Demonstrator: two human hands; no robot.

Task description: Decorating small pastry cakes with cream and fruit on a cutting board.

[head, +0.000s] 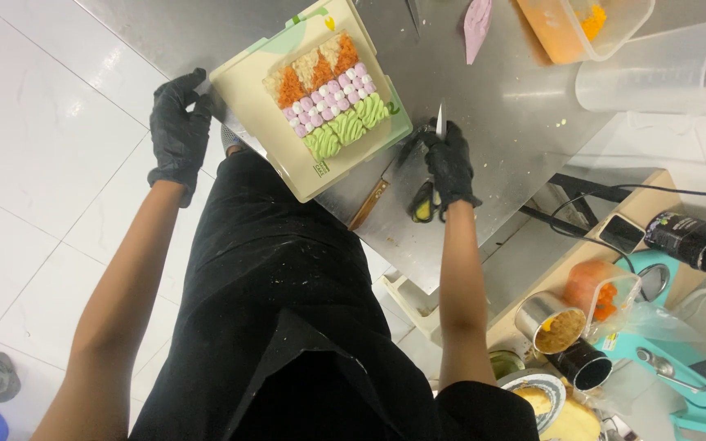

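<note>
The left hand (180,131), in a black glove, is clamped on the corner of the cream board (247,77) with the decorated cake (328,94), which sticks out over the edge of the steel table (492,114); it could tip and slide off if this grip gets loose. The right hand (449,167) is closed around a small knife (440,122), blade up, near the cake, so it could scratch the piping. An orange container (569,33) and a clear jug (663,69) stand at the back, and dark cans (692,238) are on the lower shelf.

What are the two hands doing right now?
Left hand: closed on the corner of the cream tray of decorated cake.
Right hand: closed around a knife, blade pointing up.
</note>
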